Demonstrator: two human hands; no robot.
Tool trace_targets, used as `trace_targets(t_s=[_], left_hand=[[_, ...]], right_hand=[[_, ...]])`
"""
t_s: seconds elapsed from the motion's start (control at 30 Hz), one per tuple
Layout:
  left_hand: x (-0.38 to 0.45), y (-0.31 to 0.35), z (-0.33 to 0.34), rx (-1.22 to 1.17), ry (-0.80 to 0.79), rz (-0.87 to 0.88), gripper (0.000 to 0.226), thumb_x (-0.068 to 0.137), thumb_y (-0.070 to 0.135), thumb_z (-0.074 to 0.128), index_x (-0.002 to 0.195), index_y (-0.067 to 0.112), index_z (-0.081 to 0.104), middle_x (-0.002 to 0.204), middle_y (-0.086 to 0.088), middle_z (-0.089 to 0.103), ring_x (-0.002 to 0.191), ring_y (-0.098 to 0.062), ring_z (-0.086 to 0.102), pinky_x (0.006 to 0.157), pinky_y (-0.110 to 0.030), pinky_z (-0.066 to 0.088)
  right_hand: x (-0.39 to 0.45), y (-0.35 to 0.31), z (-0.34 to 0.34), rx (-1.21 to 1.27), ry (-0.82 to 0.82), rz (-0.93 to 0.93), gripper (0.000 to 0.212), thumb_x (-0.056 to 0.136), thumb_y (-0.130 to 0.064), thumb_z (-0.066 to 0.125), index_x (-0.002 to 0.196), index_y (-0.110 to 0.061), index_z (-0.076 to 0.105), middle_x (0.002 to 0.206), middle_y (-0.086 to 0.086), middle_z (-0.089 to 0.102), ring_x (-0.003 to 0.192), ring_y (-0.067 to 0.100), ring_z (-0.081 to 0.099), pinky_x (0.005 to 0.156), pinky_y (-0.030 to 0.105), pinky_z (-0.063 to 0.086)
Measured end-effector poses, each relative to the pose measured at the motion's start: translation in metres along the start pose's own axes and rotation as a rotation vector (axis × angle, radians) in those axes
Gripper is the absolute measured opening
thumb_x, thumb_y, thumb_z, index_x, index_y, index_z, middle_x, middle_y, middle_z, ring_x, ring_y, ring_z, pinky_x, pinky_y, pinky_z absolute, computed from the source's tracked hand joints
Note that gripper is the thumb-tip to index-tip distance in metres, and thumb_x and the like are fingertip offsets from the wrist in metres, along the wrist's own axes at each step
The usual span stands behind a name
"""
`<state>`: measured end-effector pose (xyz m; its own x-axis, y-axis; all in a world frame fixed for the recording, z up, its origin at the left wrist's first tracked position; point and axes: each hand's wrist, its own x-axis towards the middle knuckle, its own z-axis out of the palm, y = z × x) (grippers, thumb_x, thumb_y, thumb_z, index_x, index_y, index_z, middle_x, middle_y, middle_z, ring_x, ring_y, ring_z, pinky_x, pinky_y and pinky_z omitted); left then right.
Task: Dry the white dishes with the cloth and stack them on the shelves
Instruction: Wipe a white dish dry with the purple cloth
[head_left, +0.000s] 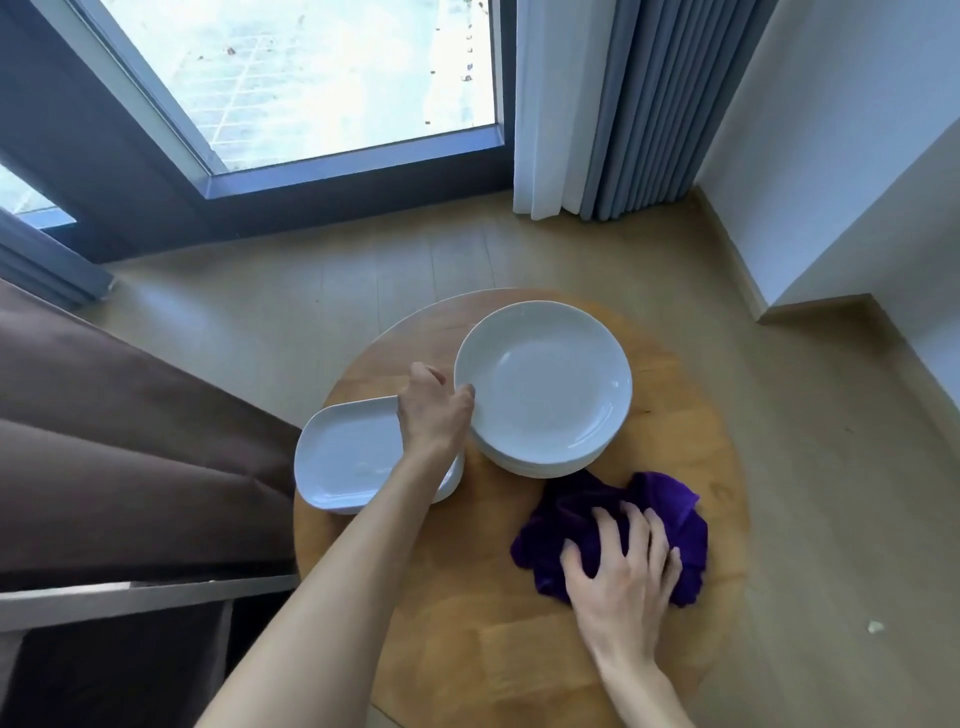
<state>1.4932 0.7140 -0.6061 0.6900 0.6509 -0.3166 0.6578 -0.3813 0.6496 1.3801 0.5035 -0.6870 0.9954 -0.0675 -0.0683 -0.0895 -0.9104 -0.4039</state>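
A stack of round white plates (545, 395) sits on a round wooden table (467, 649). My left hand (434, 410) grips the left rim of the top plate, thumb on the rim and fingers curled behind it. To the left lie white rectangular plates (348, 457), stacked, partly under my left forearm. A crumpled purple cloth (660, 514) lies on the table in front of the round plates. My right hand (623, 566) lies on the cloth with its fingers spread and bent into the fabric.
A brown sofa (104, 441) stands close on the left of the table. Beyond are wooden floor (311, 291), a glass door (311, 78), grey curtains (623, 104) and a white wall corner (831, 208) at right. No shelves are in view.
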Motion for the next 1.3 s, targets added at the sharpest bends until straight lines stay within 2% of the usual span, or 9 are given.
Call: trace_targets(t_s=[0.2,0.3,0.43,0.53,0.67,0.87,1.03,1.13,1.3], left_hand=[[-0.005,0.008,-0.006,0.184,0.06,0.228,0.006,0.085,0.005,0.055,0.085,0.0,0.057,0.074,-0.012,0.059,0.074,-0.036,0.053,0.062,-0.039,0.039],[-0.009,0.011,-0.01,0.04,0.067,0.27,0.01,0.088,0.009,0.055,0.081,0.008,0.049,0.07,-0.004,0.054,0.065,-0.023,0.048,0.057,-0.036,0.037],[-0.016,0.012,-0.018,-0.28,-0.138,0.044,0.009,0.09,0.011,0.056,0.088,0.013,0.047,0.086,-0.006,0.057,0.078,-0.025,0.059,0.068,-0.051,0.061],[-0.025,0.011,-0.021,-0.415,-0.219,-0.1,0.026,0.067,0.014,0.058,0.092,0.009,0.055,0.094,-0.008,0.066,0.084,-0.029,0.065,0.07,-0.045,0.061],[-0.038,0.01,-0.019,-0.554,-0.25,-0.19,0.03,0.05,0.016,0.048,0.078,0.008,0.054,0.081,-0.008,0.054,0.075,-0.027,0.047,0.064,-0.038,0.045],[-0.065,-0.009,-0.008,-0.639,-0.157,-0.221,0.026,0.072,0.035,0.043,0.086,0.024,0.063,0.096,-0.005,0.068,0.093,-0.031,0.063,0.081,-0.047,0.054],[-0.074,-0.021,0.004,-0.72,-0.085,-0.135,0.034,0.081,0.039,0.042,0.086,0.016,0.066,0.089,-0.011,0.072,0.091,-0.038,0.065,0.08,-0.055,0.055],[-0.077,-0.024,0.013,-0.773,-0.05,-0.089,0.03,0.093,0.036,0.043,0.082,0.025,0.069,0.08,0.003,0.074,0.081,-0.023,0.067,0.065,-0.037,0.048],[-0.074,-0.036,0.032,-0.926,-0.064,0.047,0.039,0.102,0.034,0.039,0.123,0.016,0.067,0.114,-0.012,0.074,0.105,-0.032,0.07,0.066,-0.037,0.056]], right_hand=[[0.01,-0.005,0.001,-0.109,-0.185,0.027,0.094,0.053,-0.063,0.087,0.132,-0.018,0.063,0.139,0.015,0.053,0.136,0.036,0.04,0.1,0.063,0.039],[0.011,-0.007,0.003,-0.152,-0.185,0.031,0.09,0.052,-0.052,0.093,0.129,-0.016,0.066,0.138,0.018,0.052,0.135,0.038,0.04,0.097,0.062,0.042],[0.014,-0.011,0.006,-0.167,-0.136,0.069,0.074,0.057,-0.04,0.095,0.121,-0.015,0.068,0.133,0.016,0.054,0.131,0.037,0.043,0.092,0.061,0.043],[0.015,-0.012,0.007,-0.179,-0.129,0.062,0.069,0.062,-0.039,0.093,0.122,-0.015,0.068,0.134,0.017,0.053,0.131,0.037,0.042,0.092,0.06,0.043],[0.019,-0.012,0.011,-0.277,-0.165,0.031,0.067,0.076,-0.049,0.08,0.133,-0.02,0.059,0.144,0.015,0.045,0.137,0.034,0.032,0.101,0.056,0.034],[0.019,-0.003,0.018,-0.4,-0.248,-0.049,0.077,0.093,-0.067,0.044,0.155,-0.023,0.035,0.161,0.018,0.027,0.148,0.039,0.019,0.11,0.06,0.024],[0.024,0.006,0.024,-0.326,-0.131,-0.145,0.075,0.081,-0.066,0.04,0.128,-0.014,0.068,0.139,0.027,0.054,0.131,0.046,0.046,0.096,0.068,0.036],[0.023,0.014,0.029,-0.242,-0.045,-0.186,0.07,0.074,-0.064,0.044,0.112,-0.012,0.073,0.127,0.029,0.06,0.122,0.047,0.052,0.091,0.067,0.038],[0.032,0.014,0.04,-0.145,0.111,-0.206,0.052,0.066,-0.056,0.075,0.095,-0.013,0.073,0.108,0.024,0.064,0.109,0.042,0.055,0.088,0.06,0.038]])
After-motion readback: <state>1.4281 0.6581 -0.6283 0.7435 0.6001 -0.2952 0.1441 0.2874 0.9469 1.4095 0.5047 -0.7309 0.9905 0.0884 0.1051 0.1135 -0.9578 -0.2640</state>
